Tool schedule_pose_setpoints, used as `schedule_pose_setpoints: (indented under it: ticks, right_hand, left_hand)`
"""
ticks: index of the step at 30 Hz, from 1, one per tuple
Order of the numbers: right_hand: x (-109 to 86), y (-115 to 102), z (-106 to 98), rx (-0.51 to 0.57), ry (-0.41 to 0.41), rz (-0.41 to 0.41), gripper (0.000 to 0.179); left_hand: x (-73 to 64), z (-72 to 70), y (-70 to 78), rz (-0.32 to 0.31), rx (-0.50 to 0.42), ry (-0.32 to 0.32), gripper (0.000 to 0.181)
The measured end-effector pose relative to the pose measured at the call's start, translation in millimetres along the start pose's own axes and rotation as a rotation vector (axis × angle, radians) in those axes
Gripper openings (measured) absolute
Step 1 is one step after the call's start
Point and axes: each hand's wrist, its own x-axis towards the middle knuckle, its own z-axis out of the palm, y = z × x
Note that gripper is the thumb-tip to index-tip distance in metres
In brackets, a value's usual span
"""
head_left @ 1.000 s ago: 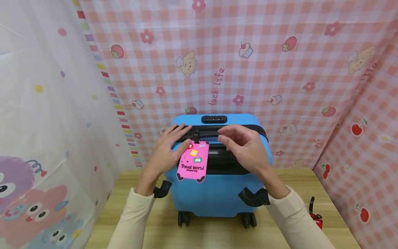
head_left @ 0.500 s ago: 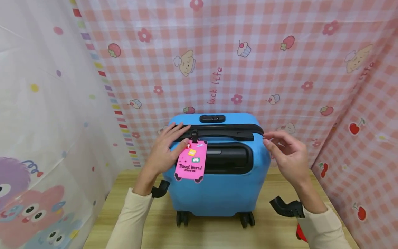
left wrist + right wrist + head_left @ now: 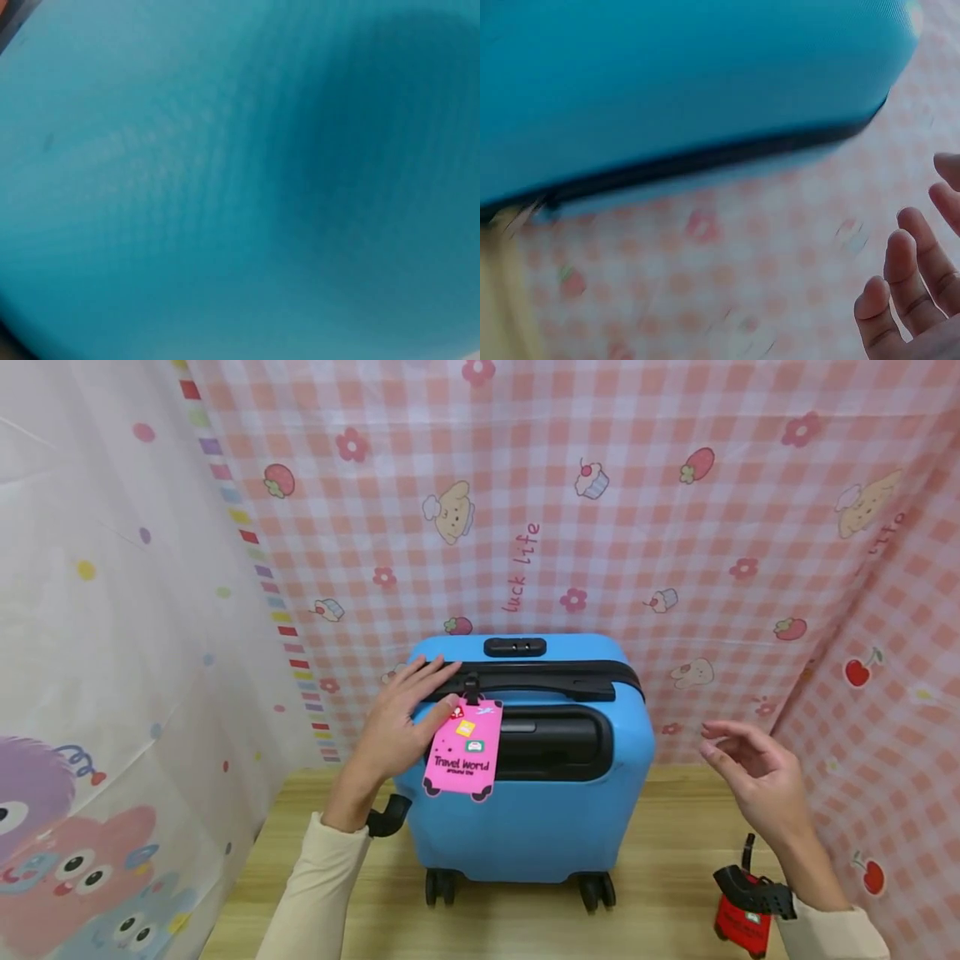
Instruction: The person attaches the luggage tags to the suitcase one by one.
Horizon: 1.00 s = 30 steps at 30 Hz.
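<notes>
A small blue suitcase (image 3: 525, 835) stands upright on its black wheels. Looped to its black top handle (image 3: 540, 683) is a pink luggage tag (image 3: 461, 760) reading "Travel World", hanging over the front. My left hand (image 3: 397, 727) rests on the top left corner with fingers extended, its thumb at the tag's upper left edge. The left wrist view is filled by the blue shell (image 3: 187, 187). Off to the suitcase's right, my right hand (image 3: 765, 777) hovers in the air with fingers loosely bent and holding nothing. In the right wrist view its fingers (image 3: 901, 281) are apart from the shell.
A red luggage tag (image 3: 742, 927) with a black strap lies on the wooden table (image 3: 667, 852) at the right, partly covered by the black wrist mount (image 3: 753, 893). Checked cloth (image 3: 615, 552) hangs behind and to the right, a white printed curtain (image 3: 150, 635) at the left.
My right hand has moved from the suitcase handle rightward past its right side and out over the table. The left hand has stayed on the top left corner.
</notes>
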Motion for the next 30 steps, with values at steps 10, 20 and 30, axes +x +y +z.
schedule_pose_setpoints:
  ticks: [10, 20, 30]
  right_hand:
    - [-57.0, 71.4, -44.0, -0.238, -0.014, 0.292, 0.024]
    - [-114.6, 133.8, -79.6, -0.327, -0.183, 0.775, 0.067]
    - [-148.9, 183.8, -86.5, -0.23, -0.18, 1.132, 0.097]
  left_hand:
    - [0.0, -0.3, -0.2, -0.002, -0.01, 0.002, 0.052]
    - [0.0, -0.6, -1.0, -0.002, -0.017, -0.013, 0.051]
    - [-0.6, -1.8, 1.5, -0.008, -0.017, -0.01, 0.051]
